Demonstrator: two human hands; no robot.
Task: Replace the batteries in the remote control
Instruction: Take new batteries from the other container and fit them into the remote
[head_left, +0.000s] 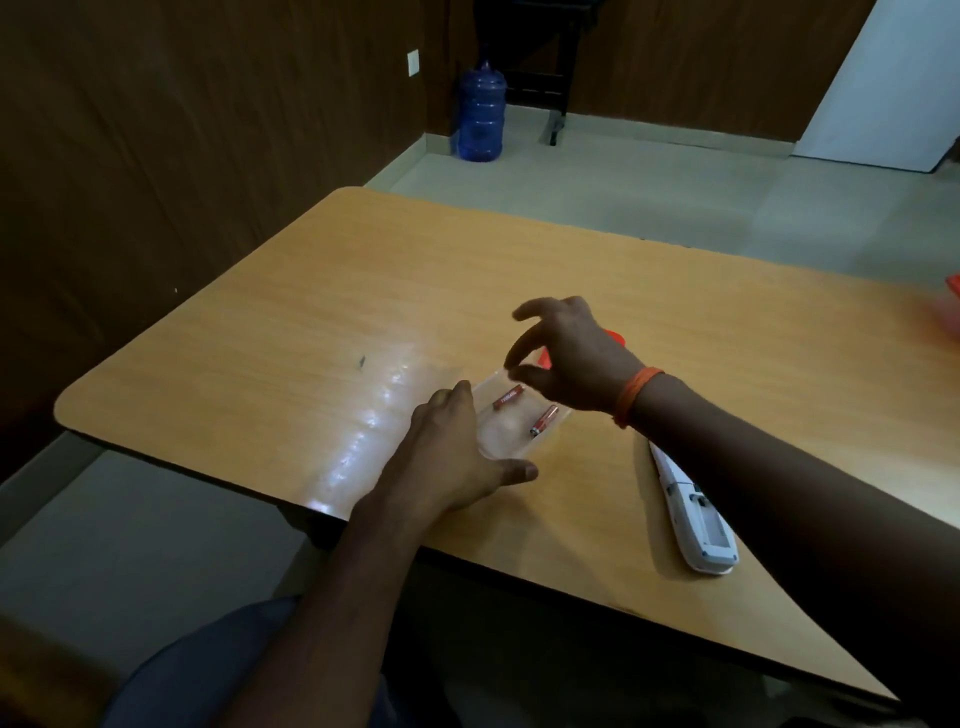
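Wooden bench (701, 322) carries all items. Left hand (457, 457) lies flat and open against the near left side of a clear plastic tray (506, 434) holding two red batteries (509, 396). Right hand (566, 358) hovers above the tray's far end, fingers spread, gripping nothing. White remote control (693, 514) lies face down, near right.

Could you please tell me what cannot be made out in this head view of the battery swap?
- Red object: mostly hidden behind the right hand.
- Battery labels: too small and blurred to read.
- Remote control: far end hidden under the right forearm; compartment contents unclear.
- Orange object: cut off by the right edge.
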